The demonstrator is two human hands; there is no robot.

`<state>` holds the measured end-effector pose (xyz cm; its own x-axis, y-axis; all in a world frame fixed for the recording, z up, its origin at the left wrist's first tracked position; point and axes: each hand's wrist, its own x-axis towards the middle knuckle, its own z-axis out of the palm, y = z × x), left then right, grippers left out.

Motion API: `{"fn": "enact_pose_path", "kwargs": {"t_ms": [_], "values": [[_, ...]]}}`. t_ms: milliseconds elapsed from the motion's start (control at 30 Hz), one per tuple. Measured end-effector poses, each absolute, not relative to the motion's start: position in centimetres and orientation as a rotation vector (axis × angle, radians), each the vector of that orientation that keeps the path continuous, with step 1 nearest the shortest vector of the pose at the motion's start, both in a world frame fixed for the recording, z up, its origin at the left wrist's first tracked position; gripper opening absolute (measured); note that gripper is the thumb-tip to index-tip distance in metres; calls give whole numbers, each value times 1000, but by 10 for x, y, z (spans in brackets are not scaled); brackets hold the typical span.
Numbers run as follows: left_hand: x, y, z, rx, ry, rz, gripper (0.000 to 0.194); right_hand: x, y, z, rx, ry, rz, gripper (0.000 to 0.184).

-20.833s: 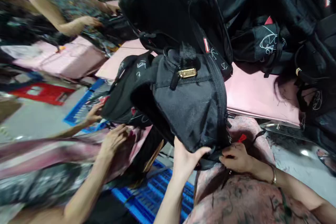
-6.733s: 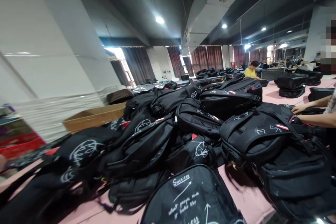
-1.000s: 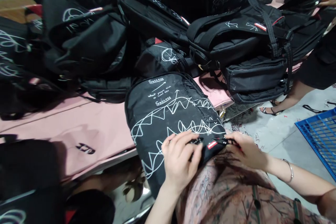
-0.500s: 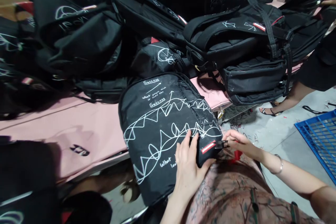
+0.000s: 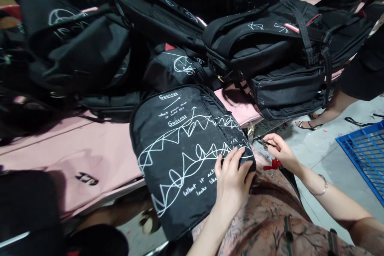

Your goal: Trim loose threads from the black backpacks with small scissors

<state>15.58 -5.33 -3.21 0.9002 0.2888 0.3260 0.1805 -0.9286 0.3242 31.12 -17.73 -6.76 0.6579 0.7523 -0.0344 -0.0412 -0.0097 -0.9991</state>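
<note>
A black backpack (image 5: 168, 148) with white writing and looping white line drawings lies before me, partly on the pink-covered table, its lower end against my lap. My left hand (image 5: 232, 180) rests on its lower right corner with fingers apart, largely covering the red label there. Just right of the bag's edge, my right hand (image 5: 279, 152) is closed around what look like small dark thread snips (image 5: 265, 142). Their tip points left toward the bag, apart from it. A red piece (image 5: 272, 164) hangs below that hand. The fingers partly hide the tool.
Several black backpacks (image 5: 270, 44) are heaped along the back of the pink table (image 5: 102, 140). A dark bag stands at lower left. On the right are a blue plastic crate (image 5: 363, 156) on the floor and another person's leg (image 5: 336, 108). Thread scraps litter the floor.
My left hand has slid right and slightly up, onto the red label. My right hand has drawn the tool away from the label, up and to the right.
</note>
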Motion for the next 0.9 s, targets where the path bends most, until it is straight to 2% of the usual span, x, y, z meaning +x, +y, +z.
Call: {"fn": "enact_pose_path", "kwargs": {"t_ms": [67, 167, 300, 533, 700, 900], "values": [[162, -54, -36, 2672, 343, 598, 7, 310, -182, -77, -1632, -741, 658, 21], [164, -51, -40, 2423, 465, 623, 10, 312, -187, -86, -1731, -911, 605, 15], [162, -44, -39, 2217, 625, 536, 16, 318, -189, -87, -1634, -1235, 543, 16], [164, -46, -37, 2173, 629, 489, 17, 321, -176, -82, -1556, -1540, 437, 20], [164, -46, -35, 2121, 675, 520, 19, 320, -172, -79, -1559, -1615, 333, 21], [139, -25, -31, 1906, 852, 709, 26, 325, -181, -79, -1547, -1568, 381, 18]]}}
